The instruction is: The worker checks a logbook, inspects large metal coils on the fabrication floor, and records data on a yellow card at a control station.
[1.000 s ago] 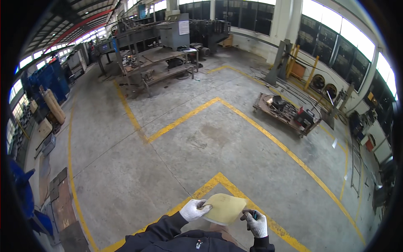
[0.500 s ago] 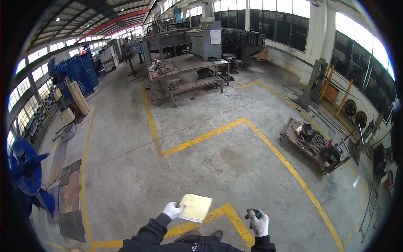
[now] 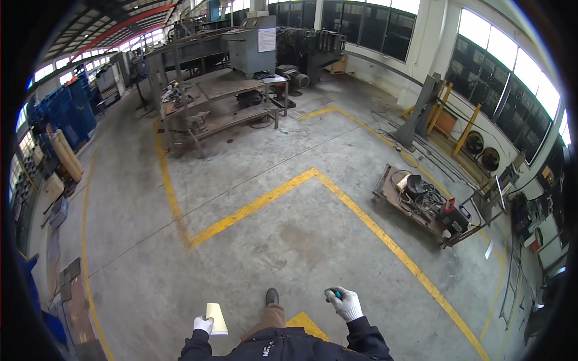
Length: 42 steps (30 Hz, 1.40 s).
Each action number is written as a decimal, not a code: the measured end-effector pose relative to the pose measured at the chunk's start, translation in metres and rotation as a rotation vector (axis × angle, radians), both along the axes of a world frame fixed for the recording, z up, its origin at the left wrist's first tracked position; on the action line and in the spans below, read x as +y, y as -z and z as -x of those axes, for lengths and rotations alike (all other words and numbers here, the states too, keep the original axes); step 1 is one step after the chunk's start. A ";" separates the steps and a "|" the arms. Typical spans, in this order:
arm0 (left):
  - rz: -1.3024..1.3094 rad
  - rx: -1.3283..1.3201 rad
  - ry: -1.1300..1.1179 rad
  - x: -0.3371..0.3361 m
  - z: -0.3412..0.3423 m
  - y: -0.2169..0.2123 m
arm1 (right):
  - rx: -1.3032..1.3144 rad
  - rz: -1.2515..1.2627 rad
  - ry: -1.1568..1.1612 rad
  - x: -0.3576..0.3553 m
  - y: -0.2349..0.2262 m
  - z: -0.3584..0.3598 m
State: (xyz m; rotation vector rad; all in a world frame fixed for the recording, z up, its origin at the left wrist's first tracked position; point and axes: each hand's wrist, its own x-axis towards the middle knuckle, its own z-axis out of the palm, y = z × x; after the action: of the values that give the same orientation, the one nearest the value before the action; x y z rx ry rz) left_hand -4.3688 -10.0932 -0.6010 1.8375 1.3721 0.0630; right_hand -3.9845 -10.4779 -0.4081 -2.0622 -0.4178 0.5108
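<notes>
My left hand (image 3: 203, 325), in a white glove, holds a pale yellow sheet (image 3: 217, 317) by its lower edge at my left side, low in the head view. My right hand (image 3: 345, 303), also gloved in white, is closed around a small dark object with a blue tip (image 3: 334, 294) out to my right. Between the hands my bent knee and one dark shoe (image 3: 272, 296) show above the concrete floor. Both dark sleeves enter from the lower edge.
Yellow floor lines (image 3: 259, 204) run across grey concrete. A steel workbench with shelves (image 3: 217, 105) and grey machines stand at the back. A low cart with cables and tools (image 3: 421, 201) sits at the right. Blue crates (image 3: 63, 111) and stacked boards (image 3: 72, 295) line the left.
The hands, first together on the yellow sheet in front of me, have parted. The left one now carries the sheet alone at my side; the view has swung as I walk.
</notes>
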 end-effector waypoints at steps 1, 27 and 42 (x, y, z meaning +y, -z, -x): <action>-0.007 0.002 0.020 0.022 -0.026 0.008 | 0.030 0.047 0.068 0.011 0.013 -0.026; -0.140 0.010 0.000 0.478 -0.636 -0.038 | 0.669 0.358 0.348 0.375 0.288 -0.650; -0.059 0.119 -0.323 0.799 -0.886 0.059 | 0.200 0.241 -0.258 1.022 0.158 -1.076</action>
State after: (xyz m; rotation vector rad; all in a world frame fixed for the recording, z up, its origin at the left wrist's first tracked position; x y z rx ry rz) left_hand -3.4825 -9.2938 -0.6598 1.6729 1.7576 0.1649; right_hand -2.9081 -9.4564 -0.5659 -2.1707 -0.5272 0.9541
